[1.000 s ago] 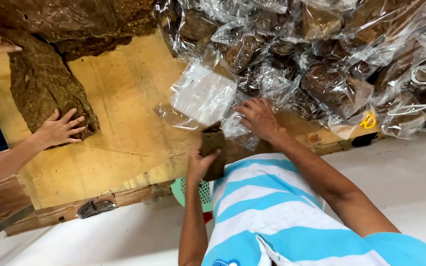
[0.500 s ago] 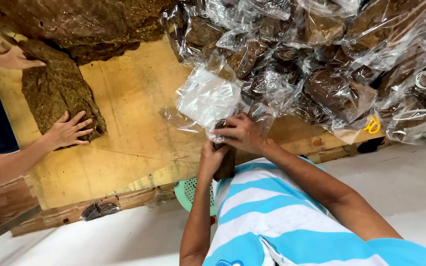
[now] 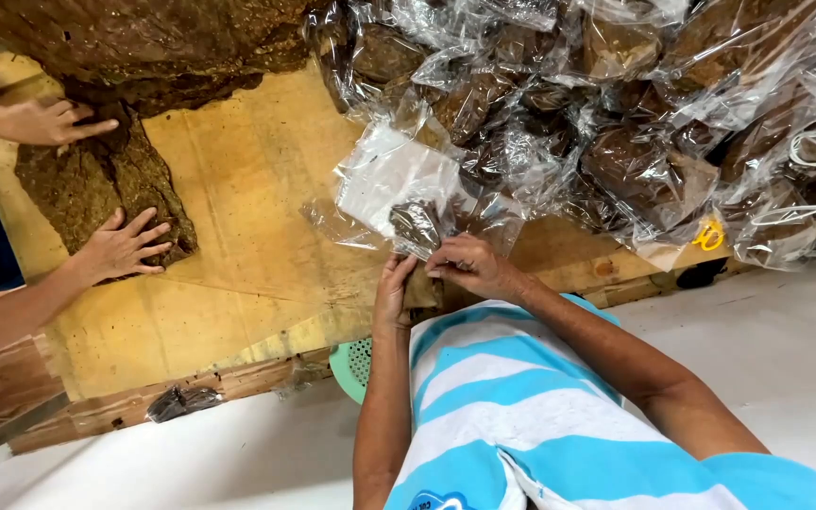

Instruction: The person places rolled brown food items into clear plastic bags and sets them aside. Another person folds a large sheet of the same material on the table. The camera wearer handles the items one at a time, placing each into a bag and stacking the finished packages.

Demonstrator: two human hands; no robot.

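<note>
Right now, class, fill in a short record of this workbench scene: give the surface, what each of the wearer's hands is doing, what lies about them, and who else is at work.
Surface: wooden table
Left hand: grips a brown leafy wad from below
Right hand: pinches the mouth of a clear plastic bag over the wad
Behind: pile of filled clear bags
Far side: loose brown heap
Other person: two hands pressing a flat brown slab
Table edge: green perforated basket
</note>
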